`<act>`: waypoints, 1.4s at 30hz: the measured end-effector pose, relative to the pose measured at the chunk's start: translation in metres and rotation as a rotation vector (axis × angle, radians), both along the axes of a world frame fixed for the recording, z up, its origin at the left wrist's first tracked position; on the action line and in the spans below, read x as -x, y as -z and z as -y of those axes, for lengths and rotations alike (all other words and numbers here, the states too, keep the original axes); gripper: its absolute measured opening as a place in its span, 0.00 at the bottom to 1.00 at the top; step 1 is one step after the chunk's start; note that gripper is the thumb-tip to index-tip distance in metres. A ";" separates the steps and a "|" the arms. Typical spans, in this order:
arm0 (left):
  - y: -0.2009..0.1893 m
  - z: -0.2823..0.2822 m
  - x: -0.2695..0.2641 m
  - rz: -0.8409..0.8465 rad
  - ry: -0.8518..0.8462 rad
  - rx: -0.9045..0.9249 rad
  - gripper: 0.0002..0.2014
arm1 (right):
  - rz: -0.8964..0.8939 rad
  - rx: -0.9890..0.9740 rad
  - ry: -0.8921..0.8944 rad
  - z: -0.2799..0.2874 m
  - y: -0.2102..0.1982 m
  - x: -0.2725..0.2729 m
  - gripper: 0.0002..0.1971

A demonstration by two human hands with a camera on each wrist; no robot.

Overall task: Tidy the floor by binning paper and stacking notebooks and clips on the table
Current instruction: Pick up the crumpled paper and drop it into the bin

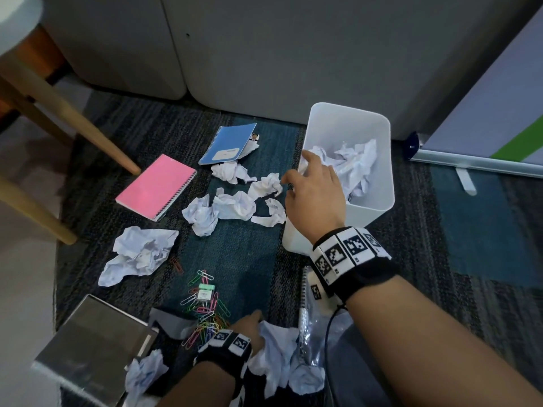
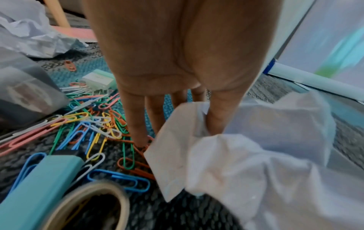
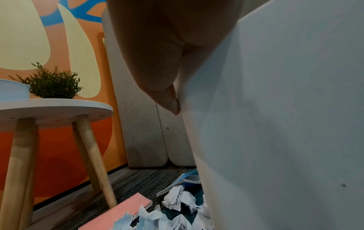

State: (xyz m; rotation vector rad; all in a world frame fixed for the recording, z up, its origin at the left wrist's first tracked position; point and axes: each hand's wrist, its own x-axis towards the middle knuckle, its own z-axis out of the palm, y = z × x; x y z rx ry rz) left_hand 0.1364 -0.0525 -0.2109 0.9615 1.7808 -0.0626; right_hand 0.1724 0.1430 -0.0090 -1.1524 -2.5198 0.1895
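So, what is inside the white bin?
Crumpled white paper lies heaped inside the bin. The paper covers the bottom, so anything beneath cannot be seen. The right hand on the rim hides the near left corner.

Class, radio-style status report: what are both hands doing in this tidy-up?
Left hand pinches crumpled paper. Right hand grips white bin rim. Paper clips scattered beside left hand.
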 end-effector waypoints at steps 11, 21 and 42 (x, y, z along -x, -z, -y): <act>-0.100 -0.051 0.082 -0.159 -0.538 -0.462 0.18 | 0.109 0.154 -0.053 0.000 -0.018 -0.004 0.19; -0.264 -0.117 0.105 -0.192 -0.652 -1.050 0.15 | -0.264 0.264 -0.244 -0.018 -0.085 -0.007 0.41; -0.244 -0.185 0.027 -0.343 0.002 -0.710 0.25 | -0.227 0.243 0.097 -0.095 -0.073 -0.036 0.17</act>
